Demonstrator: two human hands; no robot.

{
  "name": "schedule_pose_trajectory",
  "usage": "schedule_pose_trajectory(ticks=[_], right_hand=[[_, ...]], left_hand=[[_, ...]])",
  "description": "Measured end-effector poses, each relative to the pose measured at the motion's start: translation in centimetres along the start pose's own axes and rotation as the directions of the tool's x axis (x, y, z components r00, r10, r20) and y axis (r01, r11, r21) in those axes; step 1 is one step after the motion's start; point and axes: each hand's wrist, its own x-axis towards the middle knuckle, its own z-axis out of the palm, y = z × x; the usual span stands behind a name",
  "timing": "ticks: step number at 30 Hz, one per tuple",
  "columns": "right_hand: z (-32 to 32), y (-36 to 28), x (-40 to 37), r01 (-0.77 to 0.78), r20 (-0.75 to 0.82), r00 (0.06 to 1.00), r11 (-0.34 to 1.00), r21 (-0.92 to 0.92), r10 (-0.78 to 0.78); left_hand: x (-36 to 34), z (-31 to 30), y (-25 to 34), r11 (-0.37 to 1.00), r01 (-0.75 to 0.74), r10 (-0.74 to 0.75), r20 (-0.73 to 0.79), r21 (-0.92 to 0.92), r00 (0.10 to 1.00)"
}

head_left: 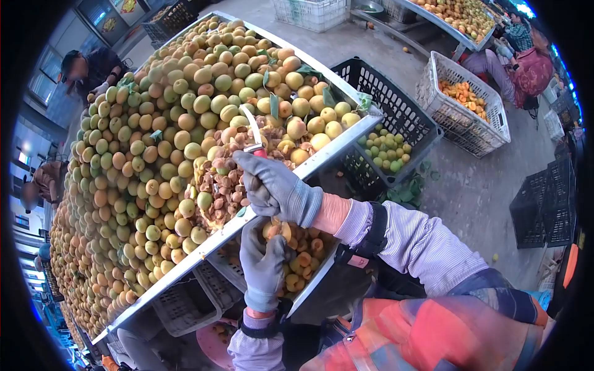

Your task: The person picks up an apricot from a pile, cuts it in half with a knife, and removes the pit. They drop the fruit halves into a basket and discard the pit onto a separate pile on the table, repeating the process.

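My right hand (pixel 278 188), in a grey glove, is closed round the red handle of a knife (pixel 255 131). Its pale curved blade points up over the heap of fruit. Just below, my gloved left hand (pixel 265 263) has its fingers and thumb curled round a cut apricot (pixel 276 230), partly hidden by the glove. Beyond the table's metal rim (pixel 216 238) lies a pile of brown pits (pixel 219 191) with bits of flesh. Whole green-orange apricots (pixel 161 136) cover the sloping table behind it. Opened apricot halves (pixel 303 263) lie beneath my hands, below the rim.
A black crate (pixel 427 127) with green fruit stands beyond the table corner. Further right, a white crate (pixel 461 133) holds orange halves. Black crates (pixel 544 204) stand at the far right. Grey crates (pixel 192 303) sit under the table. Other people (pixel 99 71) are along the left side.
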Motion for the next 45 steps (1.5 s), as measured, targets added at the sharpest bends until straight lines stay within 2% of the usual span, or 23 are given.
schedule_pose_trajectory(ticks=[6, 9, 14, 16, 18, 19, 21, 23, 25, 26, 27, 29, 30, 33, 34, 35, 38, 39, 41, 42, 43, 45], right_hand=[[0.0, -0.1, 0.1, -0.060, -0.108, 0.991, 0.990, 0.128, 0.074], [-1.4, 0.4, 0.9, -0.093, 0.032, 0.996, 0.978, 0.189, 0.089], [-1.3, 0.1, 0.7, -0.144, -0.004, 0.988, 0.941, 0.307, 0.152], [-1.4, 0.2, 0.8, -0.154, -0.007, 0.986, 0.935, 0.320, 0.165], [-1.5, 0.6, 1.0, -0.176, 0.047, 0.984, 0.875, 0.451, 0.173], [-1.4, 0.6, 1.1, -0.174, 0.050, 0.984, 0.876, 0.451, 0.169], [-0.8, 0.4, 1.3, -0.086, -0.043, 0.993, 0.915, 0.394, 0.111], [-1.5, 0.4, 1.8, -0.077, -0.038, 0.994, 0.902, 0.424, 0.103], [-1.3, -0.2, 1.9, -0.033, -0.053, 0.996, 0.883, 0.468, 0.065], [-1.0, -1.0, 1.4, -0.012, -0.030, 0.999, 0.875, 0.483, 0.031], [-1.3, -1.9, 1.7, -0.018, 0.066, 0.998, 0.848, 0.530, -0.020], [-0.8, -3.2, 1.1, 0.113, -0.009, 0.993, 0.910, 0.399, -0.119], [-1.1, -3.3, 1.3, 0.107, 0.000, 0.993, 0.919, 0.379, -0.116], [-0.8, -3.2, 1.3, 0.111, -0.031, 0.994, 0.930, 0.349, -0.107], [-0.8, -3.3, 1.3, 0.112, -0.035, 0.994, 0.935, 0.335, -0.107], [-0.7, -3.5, 1.1, 0.141, -0.032, 0.990, 0.944, 0.298, -0.137], [-0.4, -4.1, 0.7, 0.162, -0.084, 0.986, 0.952, 0.261, -0.145], [-0.4, -4.2, 0.8, 0.155, -0.078, 0.987, 0.953, 0.259, -0.140], [-0.5, -4.2, 0.9, 0.180, -0.098, 0.982, 0.950, 0.256, -0.160], [-0.7, -4.2, 1.0, 0.185, -0.095, 0.982, 0.953, 0.241, -0.166], [-1.0, -4.1, 1.2, 0.174, -0.069, 0.984, 0.956, 0.235, -0.162], [-0.5, -4.4, 0.7, 0.137, -0.065, 0.990, 0.962, 0.235, -0.125]], left_hand=[[-0.4, 0.8, 0.4, 0.989, -0.078, 0.086, -0.058, 0.125, 0.995], [-0.5, 0.7, 0.3, 0.989, -0.067, 0.076, -0.060, 0.132, 0.995], [-0.5, 0.1, -0.4, 0.986, -0.071, 0.078, -0.041, 0.148, 0.996], [-0.5, 0.6, -0.5, 0.961, -0.195, 0.199, -0.002, 0.198, 0.980], [-0.4, 0.7, -1.6, 0.953, -0.242, 0.254, -0.041, 0.184, 0.966], [-0.1, 0.7, -1.8, 0.941, -0.292, 0.307, -0.071, 0.172, 0.949], [-0.1, 1.0, -1.1, 0.955, -0.267, 0.274, -0.044, 0.129, 0.961], [0.1, 1.8, -0.7, 0.930, -0.302, 0.323, -0.074, 0.209, 0.944], [0.5, 1.8, -0.7, 0.942, -0.296, 0.312, -0.090, 0.157, 0.946], [0.7, 1.5, -0.7, 0.950, -0.293, 0.305, -0.112, 0.110, 0.946], [0.7, 1.0, -0.9, 0.946, -0.301, 0.314, -0.119, 0.120, 0.942], [1.0, -0.3, -1.1, 0.901, -0.307, 0.347, -0.083, 0.307, 0.934], [0.9, 0.0, -0.7, 0.938, -0.275, 0.300, -0.098, 0.211, 0.949], [1.3, -0.4, 0.4, 0.949, -0.251, 0.274, -0.102, 0.190, 0.956], [1.4, -0.5, 1.2, 0.947, -0.242, 0.268, -0.104, 0.210, 0.958], [2.0, -0.6, 1.6, 0.886, -0.328, 0.380, -0.109, 0.329, 0.918], [2.5, -1.3, 3.9, 0.971, -0.132, 0.180, -0.247, 0.198, 0.952], [3.1, -1.6, 4.2, 0.931, -0.189, 0.274, -0.256, 0.313, 0.927], [5.2, -3.2, 4.6, 0.894, -0.320, 0.392, -0.198, 0.314, 0.898], [5.4, -3.1, 5.3, 0.924, -0.224, 0.318, -0.297, 0.311, 0.900], [5.3, -3.0, 6.4, 0.934, -0.064, 0.195, -0.354, 0.350, 0.915], [5.8, -4.8, 6.0, 0.925, -0.132, 0.248, -0.304, 0.355, 0.920]])
